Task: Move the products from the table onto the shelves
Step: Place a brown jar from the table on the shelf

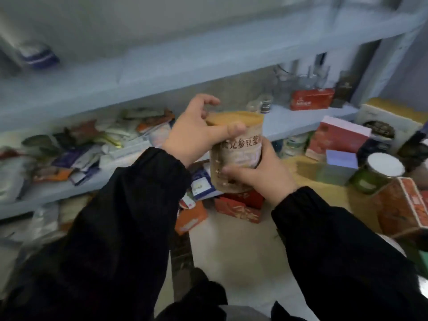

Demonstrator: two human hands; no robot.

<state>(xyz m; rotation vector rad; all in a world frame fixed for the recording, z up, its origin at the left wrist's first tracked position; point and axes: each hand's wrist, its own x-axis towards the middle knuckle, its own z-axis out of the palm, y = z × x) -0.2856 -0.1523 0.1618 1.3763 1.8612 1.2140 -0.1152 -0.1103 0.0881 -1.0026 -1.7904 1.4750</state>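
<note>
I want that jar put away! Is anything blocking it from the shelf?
Nothing visible blocks it. The left hand and right hand hold the jar before a bare stretch of shelf. Piled packets crowd the shelf's left part; small jars sit farther back.

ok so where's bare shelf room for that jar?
Middle shelf, right end: bare strip in front of the red box, right of the small jars. Its left half is heaped with packets. Upper shelf looks mostly bare beside a blue-white pack. Table is crowded.

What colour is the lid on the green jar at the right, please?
The green glass jar's lid is white; head view.
</note>
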